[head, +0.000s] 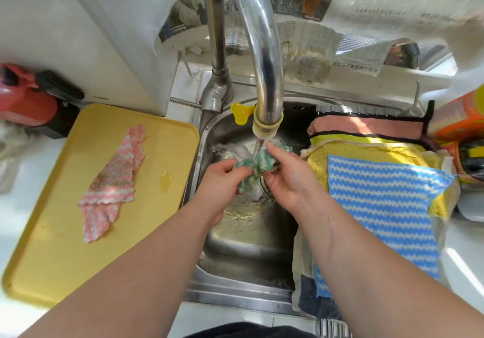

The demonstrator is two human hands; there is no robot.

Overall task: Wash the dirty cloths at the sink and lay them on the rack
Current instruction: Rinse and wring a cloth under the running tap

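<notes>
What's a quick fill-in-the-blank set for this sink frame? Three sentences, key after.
1. The left hand and right hand hold the wet cloth under the running tap; its stripes are white and ____.
2. The pink cloth lies on a ____ tray.
3. The blue cloth lies to the ____ of the sink.
Missing: green, yellow, right.

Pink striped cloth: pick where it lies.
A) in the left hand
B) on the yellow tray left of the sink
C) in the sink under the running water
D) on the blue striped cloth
B: the pink striped cloth lies on the yellow tray, left of the sink; the left hand and right hand grip a green cloth.
</notes>
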